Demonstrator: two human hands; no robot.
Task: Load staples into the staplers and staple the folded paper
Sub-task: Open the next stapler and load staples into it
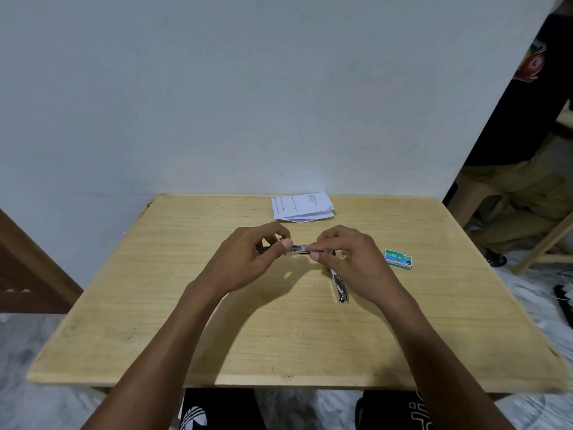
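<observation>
At the middle of a pale rectangular wooden table, a person's two bare hands meet over a small silver metal stapler, held level just above the wood. The left hand grips its left end, thumb on top and fingers curled behind, probably to steady it with the staple channel facing up. The right hand pinches its right half between thumb and forefinger. It seems to be seating a strip of staples, though the strip itself is too small to make out. Both hands cover the stapler's ends, so I cannot tell whether it is hinged open.

At five o'clock from the hands, a second silver metal stapler lies on the table, its far end hidden under the right hand, likely waiting its turn. At three o'clock, a green and white cardboard box of staples sits close by for refilling. At twelve o'clock, near the table's far edge, a white folded sheet of printed paper lies flat, set aside for stapling. At two o'clock, beyond the table, a seated person's legs are cut off by the frame.
</observation>
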